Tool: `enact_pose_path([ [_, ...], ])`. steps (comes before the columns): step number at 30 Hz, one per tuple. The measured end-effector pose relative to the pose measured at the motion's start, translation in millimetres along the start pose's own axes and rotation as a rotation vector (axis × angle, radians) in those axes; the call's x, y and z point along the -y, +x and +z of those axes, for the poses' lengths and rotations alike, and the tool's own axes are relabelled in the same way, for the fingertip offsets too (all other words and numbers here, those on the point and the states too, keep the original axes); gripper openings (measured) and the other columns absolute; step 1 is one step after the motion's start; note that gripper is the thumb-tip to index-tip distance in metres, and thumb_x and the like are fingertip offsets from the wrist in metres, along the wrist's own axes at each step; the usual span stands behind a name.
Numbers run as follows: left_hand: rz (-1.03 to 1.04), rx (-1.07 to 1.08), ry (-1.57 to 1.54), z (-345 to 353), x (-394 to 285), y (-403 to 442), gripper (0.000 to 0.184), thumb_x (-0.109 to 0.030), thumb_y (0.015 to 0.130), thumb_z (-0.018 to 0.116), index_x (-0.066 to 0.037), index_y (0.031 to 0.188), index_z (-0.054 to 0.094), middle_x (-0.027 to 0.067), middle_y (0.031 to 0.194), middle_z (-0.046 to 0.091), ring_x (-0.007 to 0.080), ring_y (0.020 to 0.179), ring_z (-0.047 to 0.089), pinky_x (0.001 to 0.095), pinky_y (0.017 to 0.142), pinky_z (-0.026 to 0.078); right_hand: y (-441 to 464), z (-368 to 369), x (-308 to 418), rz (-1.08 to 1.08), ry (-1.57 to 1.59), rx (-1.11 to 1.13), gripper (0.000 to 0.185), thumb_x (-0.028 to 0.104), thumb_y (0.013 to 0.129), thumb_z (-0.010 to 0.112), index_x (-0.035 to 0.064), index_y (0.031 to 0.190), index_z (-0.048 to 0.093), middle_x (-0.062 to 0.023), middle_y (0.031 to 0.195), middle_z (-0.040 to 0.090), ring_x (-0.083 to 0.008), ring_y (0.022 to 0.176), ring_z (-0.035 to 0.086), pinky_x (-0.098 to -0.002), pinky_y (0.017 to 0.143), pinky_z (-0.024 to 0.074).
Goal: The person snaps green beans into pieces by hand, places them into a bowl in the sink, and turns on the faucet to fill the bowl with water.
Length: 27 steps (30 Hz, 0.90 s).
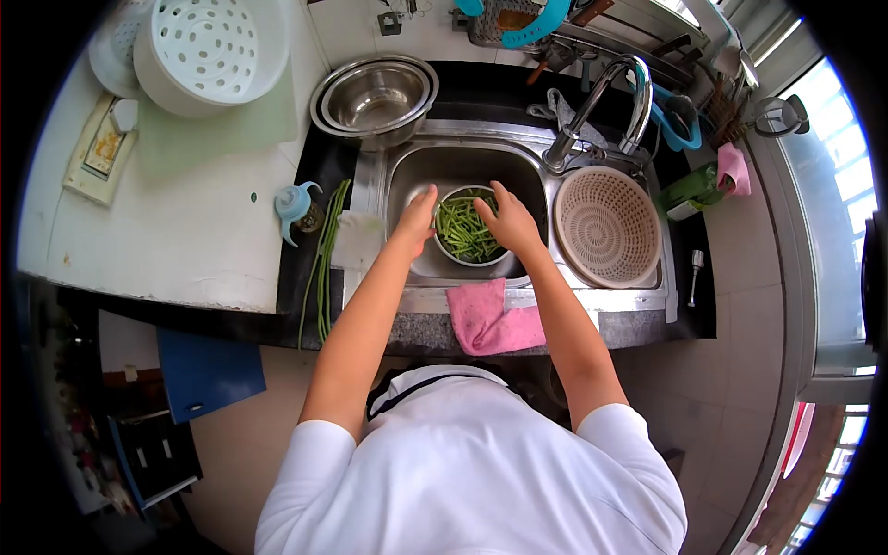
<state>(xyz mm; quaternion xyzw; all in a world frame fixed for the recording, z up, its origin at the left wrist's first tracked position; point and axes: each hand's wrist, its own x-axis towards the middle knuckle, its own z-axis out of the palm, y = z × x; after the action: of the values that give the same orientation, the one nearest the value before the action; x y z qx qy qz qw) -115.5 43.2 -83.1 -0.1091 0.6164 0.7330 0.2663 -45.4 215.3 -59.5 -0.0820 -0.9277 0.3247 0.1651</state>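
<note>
A round metal bowl (474,263) of cut green beans (465,228) sits inside the sink basin (421,171). At the bowl's left side, my left hand (416,219) is closed against it, with the fingers partly hidden. My right hand (511,222) grips the right side, its thumb reaching over the beans and its fingers around the rim. Long uncut beans (326,259) lie on the counter left of the sink. A pink cloth (490,319) drapes over the front edge.
Nested steel bowls (375,97) stand behind the sink's left corner. To the right are a beige plastic colander (608,227), the faucet (601,106) and a green bottle (692,190). A small blue-lidded bottle (298,205) stands left. A white strainer basket (211,51) sits farther back.
</note>
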Motion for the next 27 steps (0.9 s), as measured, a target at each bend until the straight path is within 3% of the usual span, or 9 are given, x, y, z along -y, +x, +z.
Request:
enact_pose_path([
  [2,0.258,-0.234,0.392,-21.6,23.8,27.4,0.054,-0.035,0.085,0.055,-0.003,0.126,0.043,0.0181,0.12,0.051,0.0306,0.11,0.049,0.037,0.094,0.037,-7.3,-8.0,-12.6,0.001,-0.035,-0.042,0.039,0.033,0.086,0.052,0.0,0.107,0.055,-0.0196,0.104,0.058,-0.0366,0.095,0.054,-0.0411,0.081,0.0433],
  [4,0.383,-0.321,0.612,-62.0,20.5,12.6,0.042,-0.029,0.084,0.055,-0.004,0.117,0.051,0.0179,0.114,0.054,0.0298,0.104,0.052,0.0352,0.09,0.04,-24.5,-14.5,-21.9,0.023,0.054,-0.027,0.031,0.027,0.087,0.051,0.0007,0.102,0.057,-0.0175,0.1,0.059,-0.034,0.093,0.055,-0.0394,0.079,0.0439],
  [6,0.714,-0.556,0.778,-102.4,19.1,-6.2,0.025,-0.011,0.078,0.057,-0.004,0.101,0.057,0.014,0.097,0.057,0.0294,0.088,0.054,0.0385,0.079,0.042,-49.2,-20.6,-28.1,0.145,0.187,0.102,0.027,0.025,0.087,0.051,0.0016,0.099,0.059,-0.0164,0.093,0.06,-0.0311,0.087,0.058,-0.0358,0.074,0.0447],
  [9,0.691,-0.783,1.187,-156.6,21.6,-20.3,0.021,-0.009,0.074,0.062,-0.006,0.095,0.057,0.0113,0.093,0.055,0.0311,0.092,0.051,0.0413,0.078,0.043,-74.6,-16.9,-30.0,0.264,0.236,0.198,0.027,0.026,0.088,0.052,0.002,0.099,0.06,-0.0166,0.088,0.062,-0.0306,0.08,0.06,-0.0346,0.07,0.0459],
  [11,0.427,-0.729,1.345,-162.4,15.9,-39.0,0.021,-0.013,0.073,0.064,-0.008,0.092,0.057,0.0109,0.093,0.054,0.0312,0.091,0.051,0.0415,0.076,0.043,-82.1,-13.3,-22.2,0.291,0.309,0.257,0.027,0.026,0.087,0.052,0.0022,0.099,0.06,-0.0174,0.084,0.062,-0.0306,0.076,0.061,-0.0342,0.068,0.0463],
  [14,0.382,-0.732,1.453,-168.8,16.9,-43.9,0.016,-0.017,0.074,0.064,-0.008,0.085,0.058,0.0088,0.087,0.056,0.0301,0.085,0.054,0.0422,0.071,0.045,-80.4,-6.8,-7.9,0.227,0.28,0.296,0.027,0.026,0.087,0.053,0.0029,0.099,0.06,-0.0174,0.082,0.062,-0.0302,0.075,0.061,-0.0345,0.067,0.0465],
  [21,0.666,-0.88,1.237,-171.8,0.7,-59.4,0.017,-0.023,0.079,0.061,-0.007,0.076,0.059,0.0055,0.069,0.059,0.0246,0.065,0.058,0.0392,0.058,0.046,-68.6,0.7,20.8,0.126,0.387,0.31,0.025,0.023,0.087,0.053,0.0024,0.099,0.06,-0.0164,0.081,0.063,-0.0289,0.073,0.061,-0.0337,0.067,0.0468],
  [25,0.688,-0.641,0.757,-108.1,-23.4,-112.6,0.013,-0.015,0.079,0.063,-0.004,0.085,0.061,0.006,0.072,0.061,0.0161,0.058,0.056,0.0283,0.055,0.044,-63.1,20.6,57.9,0.093,0.688,0.415,0.03,0.024,0.09,0.05,0.0004,0.108,0.057,-0.0133,0.088,0.064,-0.0204,0.078,0.062,-0.0295,0.07,0.048],
  [27,0.696,-0.48,0.634,-77.4,-18.7,-132.3,0.014,-0.012,0.079,0.064,-0.002,0.087,0.061,0.005,0.072,0.061,0.0124,0.057,0.053,0.0253,0.053,0.043,-52.8,25.7,89.5,0.239,1.098,0.453,0.036,0.026,0.094,0.043,-0.0011,0.118,0.047,-0.013,0.095,0.061,-0.0186,0.089,0.06,-0.0298,0.079,0.0479],
])
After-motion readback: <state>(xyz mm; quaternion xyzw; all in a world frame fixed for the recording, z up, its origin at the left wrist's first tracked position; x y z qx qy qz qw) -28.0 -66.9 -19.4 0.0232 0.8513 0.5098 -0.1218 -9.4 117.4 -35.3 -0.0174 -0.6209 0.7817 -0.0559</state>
